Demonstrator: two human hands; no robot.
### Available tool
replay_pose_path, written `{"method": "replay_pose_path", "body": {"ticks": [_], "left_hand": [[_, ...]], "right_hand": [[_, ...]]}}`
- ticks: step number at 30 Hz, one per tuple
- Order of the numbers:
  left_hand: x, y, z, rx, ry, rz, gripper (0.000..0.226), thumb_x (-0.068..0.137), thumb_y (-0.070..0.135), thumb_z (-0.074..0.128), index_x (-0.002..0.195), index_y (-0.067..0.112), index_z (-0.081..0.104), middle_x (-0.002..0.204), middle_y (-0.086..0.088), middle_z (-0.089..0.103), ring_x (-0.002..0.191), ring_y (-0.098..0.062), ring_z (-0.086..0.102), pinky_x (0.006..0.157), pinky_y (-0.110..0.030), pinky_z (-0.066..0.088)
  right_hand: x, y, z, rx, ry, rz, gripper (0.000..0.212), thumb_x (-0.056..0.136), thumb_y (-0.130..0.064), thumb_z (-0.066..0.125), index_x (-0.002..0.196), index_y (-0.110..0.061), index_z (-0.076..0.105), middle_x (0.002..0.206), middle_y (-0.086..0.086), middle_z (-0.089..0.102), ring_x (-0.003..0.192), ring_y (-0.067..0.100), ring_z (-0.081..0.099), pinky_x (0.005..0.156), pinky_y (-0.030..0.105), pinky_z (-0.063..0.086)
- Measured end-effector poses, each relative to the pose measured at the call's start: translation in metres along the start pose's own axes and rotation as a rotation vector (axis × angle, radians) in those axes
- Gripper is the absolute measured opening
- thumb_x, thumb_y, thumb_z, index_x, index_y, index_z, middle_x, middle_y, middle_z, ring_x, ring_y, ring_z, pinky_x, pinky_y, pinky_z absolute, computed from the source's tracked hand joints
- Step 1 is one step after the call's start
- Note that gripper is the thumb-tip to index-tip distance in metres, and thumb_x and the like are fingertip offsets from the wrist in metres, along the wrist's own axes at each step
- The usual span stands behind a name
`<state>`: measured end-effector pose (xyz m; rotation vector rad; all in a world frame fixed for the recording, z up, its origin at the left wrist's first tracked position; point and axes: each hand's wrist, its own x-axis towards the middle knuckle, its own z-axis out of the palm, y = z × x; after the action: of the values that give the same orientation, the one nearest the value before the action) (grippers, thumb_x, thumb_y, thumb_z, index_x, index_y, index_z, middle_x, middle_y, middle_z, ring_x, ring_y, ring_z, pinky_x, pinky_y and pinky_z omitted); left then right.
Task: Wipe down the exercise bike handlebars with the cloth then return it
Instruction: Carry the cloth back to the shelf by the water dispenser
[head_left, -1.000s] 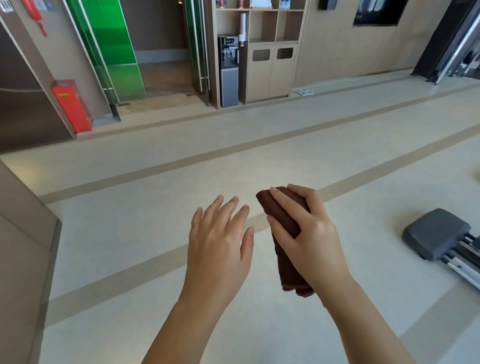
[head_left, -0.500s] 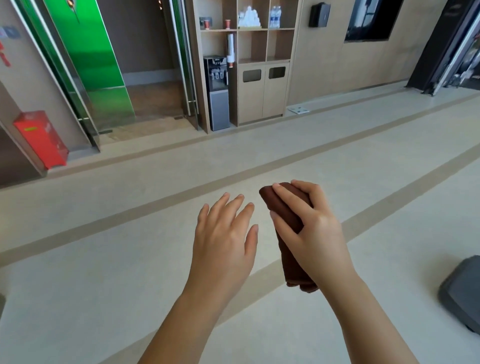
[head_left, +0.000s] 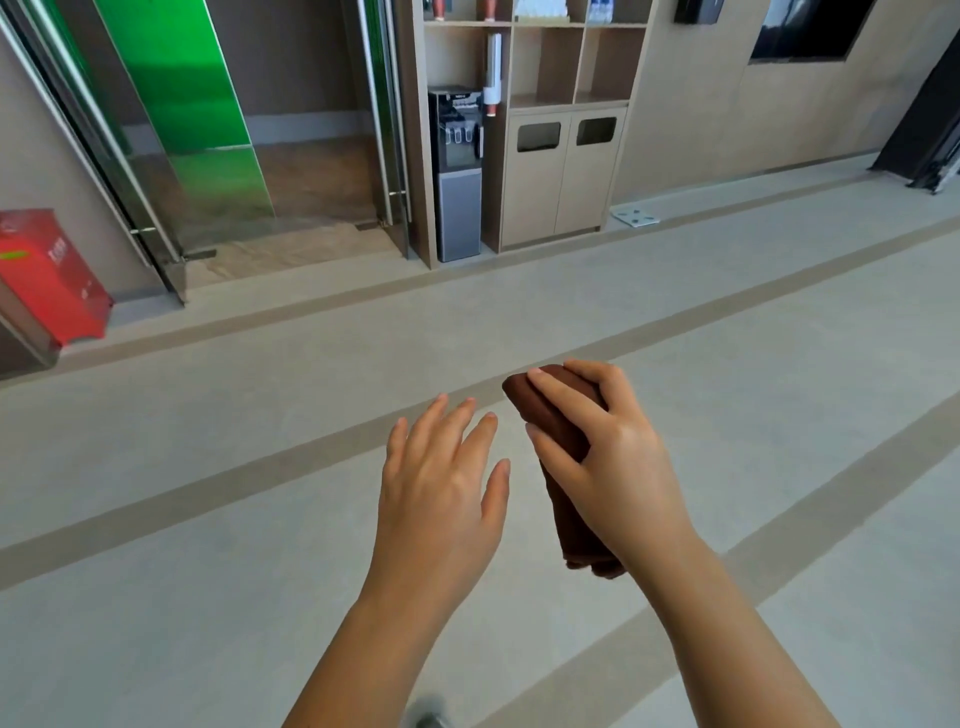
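In the lower middle of the frame the right hand is wrapped around a dark brown cloth, which is rolled into a thick soft cylinder; the fingers lie over its rounded upper end and the thumb presses its side, while the lower end hangs out under the wrist. The fabric looks matte and slightly fuzzy, like a towel. Just to the left of it, not touching, the left hand floats palm down with the fingers spread and relaxed, holding nothing. Both hands are above a smooth pale beige floor crossed by darker tan stripes that run diagonally. In the upper middle stands a light wooden shelf unit with square open compartments above and two flat doors below, each with a dark rounded slot. Beside it on the left is a tall grey and black water dispenser. In the upper left there are glass doors with a glossy green panel and metal frames, and at the left edge a red box-shaped cabinet. At the bottom edge a blurred grey shape appears, perhaps a shoe.
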<state>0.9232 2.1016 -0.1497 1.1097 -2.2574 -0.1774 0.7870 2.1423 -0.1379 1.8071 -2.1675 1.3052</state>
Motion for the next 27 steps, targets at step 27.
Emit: {"method": "replay_pose_path", "body": {"ticks": [27], "left_hand": [[0.650, -0.145, 0.256, 0.043, -0.056, -0.003, 0.048, 0.093, 0.039, 0.035, 0.138, 0.023, 0.037, 0.149, 0.002, 0.030, 0.140, -0.016, 0.013, 0.114, -0.037, 0.001]], "right_hand": [[0.620, 0.284, 0.186, -0.023, 0.103, -0.014, 0.042, 0.082, -0.020, 0.067, 0.122, -0.023, 0.058, 0.125, 0.004, 0.051, 0.103, 0.025, 0.058, 0.082, 0.037, 0.051]]}}
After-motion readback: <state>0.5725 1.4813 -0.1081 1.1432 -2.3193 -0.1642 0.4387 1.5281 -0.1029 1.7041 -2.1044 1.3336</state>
